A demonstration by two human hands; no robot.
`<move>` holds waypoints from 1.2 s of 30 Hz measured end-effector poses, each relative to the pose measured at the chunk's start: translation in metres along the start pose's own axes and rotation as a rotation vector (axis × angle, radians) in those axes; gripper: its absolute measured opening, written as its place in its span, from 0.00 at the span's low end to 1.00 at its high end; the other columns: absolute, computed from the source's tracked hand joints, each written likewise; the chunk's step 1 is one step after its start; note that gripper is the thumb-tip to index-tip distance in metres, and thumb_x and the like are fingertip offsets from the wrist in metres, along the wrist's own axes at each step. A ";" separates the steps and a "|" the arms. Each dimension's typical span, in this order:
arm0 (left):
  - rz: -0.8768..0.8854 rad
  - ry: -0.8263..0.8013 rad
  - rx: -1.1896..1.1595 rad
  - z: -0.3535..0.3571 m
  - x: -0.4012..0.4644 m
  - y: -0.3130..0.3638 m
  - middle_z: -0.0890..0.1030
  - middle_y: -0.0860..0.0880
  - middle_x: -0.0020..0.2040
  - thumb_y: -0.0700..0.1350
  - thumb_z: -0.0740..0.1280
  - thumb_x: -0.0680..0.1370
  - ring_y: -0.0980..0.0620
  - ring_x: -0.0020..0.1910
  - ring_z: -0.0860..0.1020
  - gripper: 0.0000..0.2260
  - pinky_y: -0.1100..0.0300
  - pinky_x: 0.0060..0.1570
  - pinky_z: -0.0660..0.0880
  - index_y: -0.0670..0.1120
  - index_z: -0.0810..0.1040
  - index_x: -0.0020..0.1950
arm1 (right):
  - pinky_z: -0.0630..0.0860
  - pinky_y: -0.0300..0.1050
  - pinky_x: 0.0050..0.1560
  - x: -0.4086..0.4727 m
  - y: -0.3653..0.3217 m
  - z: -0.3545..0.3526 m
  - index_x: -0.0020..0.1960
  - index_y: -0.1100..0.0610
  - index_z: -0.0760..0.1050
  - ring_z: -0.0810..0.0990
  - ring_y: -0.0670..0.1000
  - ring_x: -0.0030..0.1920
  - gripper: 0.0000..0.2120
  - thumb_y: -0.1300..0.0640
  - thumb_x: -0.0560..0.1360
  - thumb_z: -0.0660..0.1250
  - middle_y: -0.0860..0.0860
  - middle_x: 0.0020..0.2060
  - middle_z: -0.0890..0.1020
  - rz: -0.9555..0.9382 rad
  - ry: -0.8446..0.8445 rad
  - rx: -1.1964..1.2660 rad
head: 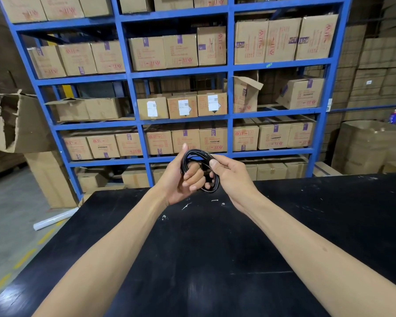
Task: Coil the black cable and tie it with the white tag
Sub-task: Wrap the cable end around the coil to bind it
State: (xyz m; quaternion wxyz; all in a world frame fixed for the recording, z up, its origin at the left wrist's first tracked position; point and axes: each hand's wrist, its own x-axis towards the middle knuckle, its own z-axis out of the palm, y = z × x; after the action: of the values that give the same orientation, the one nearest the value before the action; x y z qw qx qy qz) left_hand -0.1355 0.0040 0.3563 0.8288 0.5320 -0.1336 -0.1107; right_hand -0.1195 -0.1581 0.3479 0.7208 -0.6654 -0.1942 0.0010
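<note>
Left hand (pixel 181 177) curled through a coiled black cable (pixel 200 171), fingers inside the loop | right hand (pixel 229 179) pinching the coil's far side, thumb on top | cable ends hidden behind the fingers | white tag not discernible | black table (pixel 215 259) beneath both hands | blue shelving (pixel 133 88) with cardboard boxes (pixel 181 51) beyond them

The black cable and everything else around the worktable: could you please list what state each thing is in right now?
black cable: coiled into loops, held up above the table, no tie visible on it.
left hand: grip closed on the coil, thumb up.
right hand: grip closed, pinching the coil's right side.
white tag: possibly the small white strip lying on the table; too small to be sure.
black table: scuffed, with white specks.
torn carton: on the shelf, flap open.
</note>
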 end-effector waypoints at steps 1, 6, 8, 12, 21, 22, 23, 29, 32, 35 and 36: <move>0.013 0.087 0.044 0.002 0.001 -0.002 0.61 0.47 0.19 0.68 0.53 0.80 0.48 0.22 0.65 0.34 0.55 0.35 0.75 0.44 0.60 0.24 | 0.81 0.46 0.52 0.000 0.000 0.000 0.67 0.52 0.80 0.77 0.46 0.45 0.14 0.57 0.84 0.61 0.50 0.48 0.83 -0.001 -0.003 -0.035; 0.144 0.489 0.310 0.016 0.007 -0.010 0.71 0.45 0.25 0.68 0.51 0.80 0.49 0.23 0.73 0.35 0.55 0.33 0.77 0.39 0.82 0.45 | 0.73 0.38 0.45 -0.003 -0.003 0.002 0.69 0.49 0.77 0.76 0.43 0.41 0.16 0.54 0.86 0.56 0.44 0.42 0.79 -0.063 0.028 -0.359; 0.224 0.516 0.441 0.017 0.007 -0.012 0.75 0.44 0.27 0.66 0.49 0.81 0.49 0.25 0.78 0.34 0.58 0.32 0.78 0.41 0.83 0.54 | 0.72 0.31 0.41 -0.006 -0.006 0.002 0.70 0.50 0.76 0.78 0.42 0.43 0.16 0.56 0.86 0.55 0.47 0.46 0.81 -0.115 0.043 -0.468; 0.242 0.415 0.535 0.014 0.004 -0.013 0.85 0.36 0.45 0.65 0.49 0.82 0.46 0.42 0.85 0.29 0.56 0.50 0.81 0.48 0.84 0.52 | 0.75 0.43 0.64 -0.003 -0.009 -0.002 0.75 0.55 0.70 0.77 0.51 0.66 0.19 0.59 0.86 0.56 0.53 0.67 0.80 -0.228 0.113 -0.666; 0.097 0.444 0.038 0.014 0.005 -0.014 0.71 0.47 0.32 0.42 0.57 0.85 0.51 0.32 0.74 0.11 0.51 0.46 0.78 0.36 0.75 0.57 | 0.69 0.47 0.68 0.003 0.009 -0.007 0.82 0.56 0.57 0.72 0.54 0.71 0.24 0.51 0.87 0.50 0.55 0.71 0.74 -0.299 -0.026 -0.855; 0.088 0.464 -0.049 0.014 0.007 -0.015 0.69 0.48 0.30 0.41 0.57 0.85 0.51 0.30 0.71 0.09 0.53 0.43 0.76 0.36 0.73 0.56 | 0.71 0.43 0.62 0.004 0.011 -0.009 0.83 0.55 0.54 0.75 0.52 0.67 0.25 0.50 0.87 0.49 0.54 0.66 0.76 -0.284 -0.053 -0.855; 0.082 0.472 -0.104 0.014 0.008 -0.017 0.68 0.49 0.29 0.41 0.57 0.84 0.52 0.29 0.69 0.08 0.54 0.41 0.74 0.37 0.72 0.54 | 0.72 0.39 0.54 0.004 0.012 -0.010 0.83 0.54 0.51 0.77 0.49 0.59 0.26 0.50 0.87 0.50 0.52 0.59 0.76 -0.275 -0.080 -0.857; 0.088 0.451 -0.173 0.021 0.004 -0.024 0.62 0.50 0.28 0.51 0.57 0.84 0.52 0.27 0.61 0.18 0.57 0.33 0.65 0.37 0.76 0.50 | 0.72 0.38 0.59 -0.002 0.019 -0.013 0.81 0.55 0.60 0.77 0.47 0.60 0.25 0.63 0.85 0.58 0.52 0.59 0.78 -0.284 0.045 -0.724; -0.077 0.481 -0.010 0.019 0.011 -0.022 0.62 0.50 0.24 0.55 0.55 0.84 0.52 0.24 0.62 0.24 0.57 0.31 0.69 0.36 0.77 0.45 | 0.75 0.44 0.63 -0.003 0.021 -0.013 0.77 0.57 0.68 0.78 0.51 0.62 0.20 0.62 0.85 0.57 0.55 0.62 0.79 -0.315 0.074 -0.751; -0.054 0.637 0.059 0.022 0.018 -0.028 0.62 0.52 0.22 0.47 0.53 0.84 0.54 0.20 0.59 0.18 0.62 0.22 0.65 0.43 0.69 0.38 | 0.68 0.39 0.59 -0.005 0.019 -0.012 0.79 0.57 0.65 0.76 0.52 0.64 0.21 0.57 0.87 0.53 0.55 0.64 0.77 -0.300 0.003 -0.808; 0.002 0.692 0.064 0.023 0.020 -0.031 0.63 0.52 0.23 0.47 0.53 0.84 0.55 0.19 0.58 0.17 0.63 0.21 0.62 0.44 0.69 0.37 | 0.66 0.38 0.60 -0.005 0.019 -0.011 0.81 0.56 0.61 0.75 0.52 0.65 0.22 0.55 0.87 0.52 0.55 0.64 0.76 -0.283 -0.029 -0.819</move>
State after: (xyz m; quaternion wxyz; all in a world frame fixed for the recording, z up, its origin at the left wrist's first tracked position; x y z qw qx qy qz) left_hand -0.1254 -0.0348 0.3389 0.8079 0.5638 0.1512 0.0812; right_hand -0.1162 -0.1676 0.3283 0.3873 -0.8633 -0.2780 -0.1653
